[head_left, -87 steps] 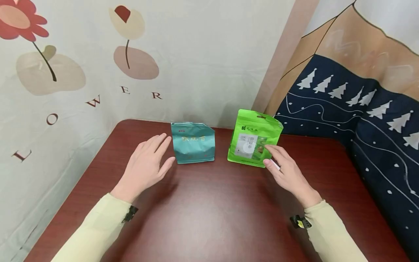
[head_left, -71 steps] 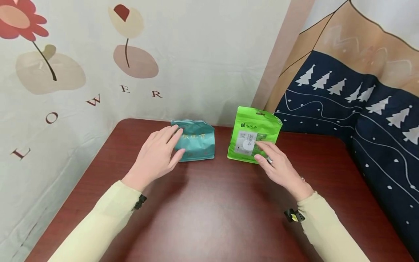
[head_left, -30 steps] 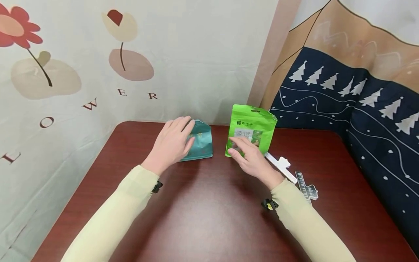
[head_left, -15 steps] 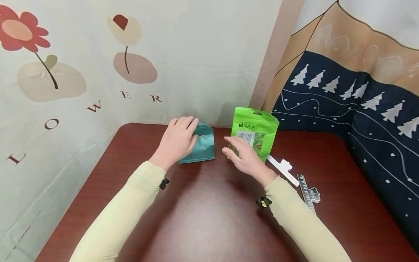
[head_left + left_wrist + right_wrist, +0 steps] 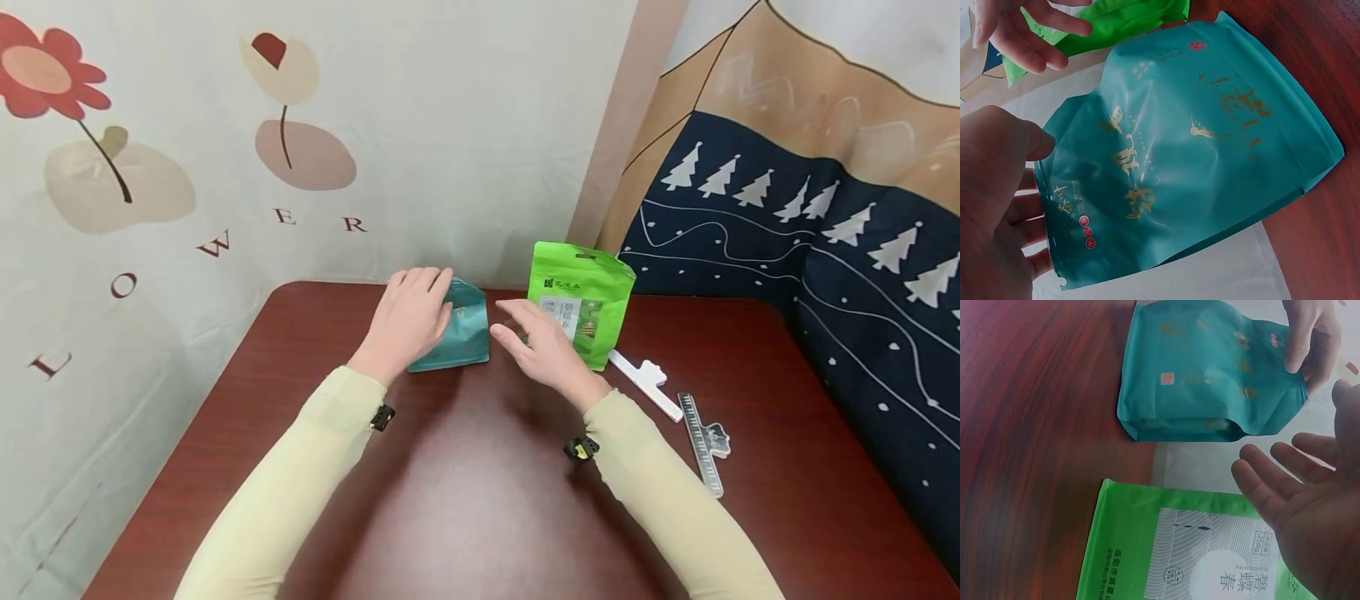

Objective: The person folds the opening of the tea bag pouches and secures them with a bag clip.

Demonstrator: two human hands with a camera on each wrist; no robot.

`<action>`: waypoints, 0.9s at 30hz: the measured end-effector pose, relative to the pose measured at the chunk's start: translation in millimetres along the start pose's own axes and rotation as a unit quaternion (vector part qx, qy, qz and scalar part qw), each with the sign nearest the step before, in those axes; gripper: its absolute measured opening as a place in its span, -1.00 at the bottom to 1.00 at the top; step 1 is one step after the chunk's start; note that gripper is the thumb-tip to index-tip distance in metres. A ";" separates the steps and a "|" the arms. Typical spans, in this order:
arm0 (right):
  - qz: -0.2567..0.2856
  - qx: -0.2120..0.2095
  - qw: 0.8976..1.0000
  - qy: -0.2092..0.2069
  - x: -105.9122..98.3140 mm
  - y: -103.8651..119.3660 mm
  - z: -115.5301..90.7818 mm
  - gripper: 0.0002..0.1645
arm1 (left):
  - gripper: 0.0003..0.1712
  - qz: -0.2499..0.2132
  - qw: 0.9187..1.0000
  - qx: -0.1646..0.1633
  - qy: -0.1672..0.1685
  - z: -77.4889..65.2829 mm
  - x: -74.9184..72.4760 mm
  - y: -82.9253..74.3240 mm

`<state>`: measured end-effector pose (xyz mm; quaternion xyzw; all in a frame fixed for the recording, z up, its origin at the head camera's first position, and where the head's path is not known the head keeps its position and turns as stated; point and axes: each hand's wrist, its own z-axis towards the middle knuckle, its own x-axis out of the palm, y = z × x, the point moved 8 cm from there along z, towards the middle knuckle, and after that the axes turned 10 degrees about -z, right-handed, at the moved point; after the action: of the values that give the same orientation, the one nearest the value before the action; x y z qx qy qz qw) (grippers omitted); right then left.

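A teal tea pouch [image 5: 467,329] with gold lettering stands near the back of the table. My left hand [image 5: 408,317] grips its top edge; in the left wrist view the thumb lies at the pouch's [image 5: 1179,137] front and the fingers reach behind. In the head view that hand covers the pouch's left part. My right hand [image 5: 543,346] is held in front of the gap between the two pouches, fingers extended and holding nothing. Just behind it, a bright green tea pouch [image 5: 585,292] stands upright, its lower left partly hidden by the hand.
Right of the green pouch lie a white bag clip [image 5: 647,385] and a transparent clip with ruler-like marks [image 5: 703,446]. The dark red table [image 5: 465,517] meets a pale printed curtain [image 5: 450,150] behind and a navy tree-patterned cloth [image 5: 862,275] at the right.
My left hand has moved right from beside the teal pouch onto its top edge. My right hand has moved left across the green pouch, and both clips now show fully.
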<state>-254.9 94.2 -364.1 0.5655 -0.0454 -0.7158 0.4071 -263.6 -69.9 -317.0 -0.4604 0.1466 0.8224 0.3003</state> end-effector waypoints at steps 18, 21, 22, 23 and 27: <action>0.013 0.040 0.999 -0.006 9.0 -9.5 23.7 -0.46 | -0.82 -0.040 0.999 -0.017 -0.007 9.9 6.2 6.3; 0.014 0.039 0.999 -0.008 11.2 -8.7 26.3 -0.47 | -0.80 -0.042 0.999 -0.023 -0.006 10.3 7.2 8.1; 0.016 0.039 0.999 -0.008 11.9 -8.3 27.2 -0.47 | -0.80 -0.043 0.999 -0.025 -0.005 10.3 7.6 8.9; 0.018 0.039 0.999 -0.009 12.4 -7.7 28.0 -0.47 | -0.79 -0.044 0.999 -0.028 -0.002 10.3 8.1 9.6; 0.028 0.046 0.998 -0.012 14.4 -7.7 30.8 -0.48 | -0.82 -0.044 0.999 -0.027 0.005 11.0 10.2 11.1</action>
<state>-285.5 78.0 -368.3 0.5733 -0.0992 -0.7084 0.3995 -282.0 -69.2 -320.1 -0.4786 0.1052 0.8098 0.3226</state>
